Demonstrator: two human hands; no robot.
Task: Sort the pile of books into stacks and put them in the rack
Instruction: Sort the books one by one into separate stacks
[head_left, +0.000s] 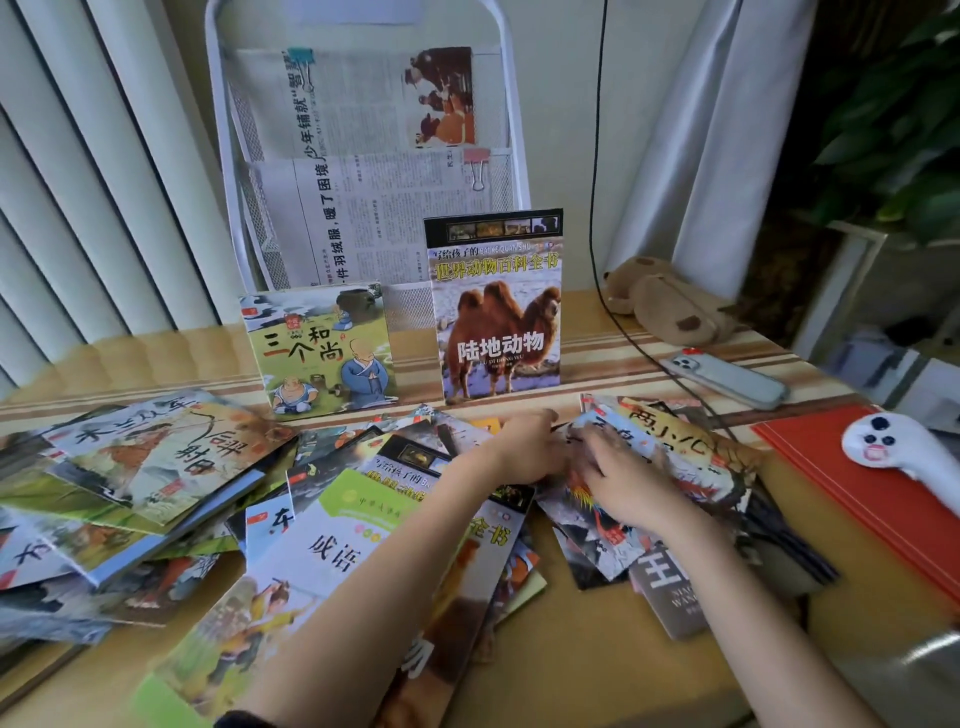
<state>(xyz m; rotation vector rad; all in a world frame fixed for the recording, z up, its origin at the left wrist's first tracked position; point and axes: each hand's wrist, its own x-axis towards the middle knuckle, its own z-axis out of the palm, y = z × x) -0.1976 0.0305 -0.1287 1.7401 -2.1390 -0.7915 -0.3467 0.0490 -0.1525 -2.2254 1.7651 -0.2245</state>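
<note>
Wooden table (597, 670) strewn with picture books (156, 467), loose overlapping heap at left and centre, none yet stacked. Behind, white wire rack (228, 171) upright against blinds, holding newspapers (358, 156) and pink clip (477, 161). Propped at rack's foot: monk book (319, 348) at left, taller camel book (498, 306) just beside. Left hand (524, 447) reaching across heap, fingers curled at edge of blue-covered book (615, 431); grip blurred, cannot tell. Right hand (623, 478) flat on same small pile, fingers spread, pressing down. Beyond, black cable (597, 208) trailing down to table, brown plush (670, 301), phone (727, 379) face down. Red folder (831, 467) at far right, white controller (893, 447) resting on it.
</note>
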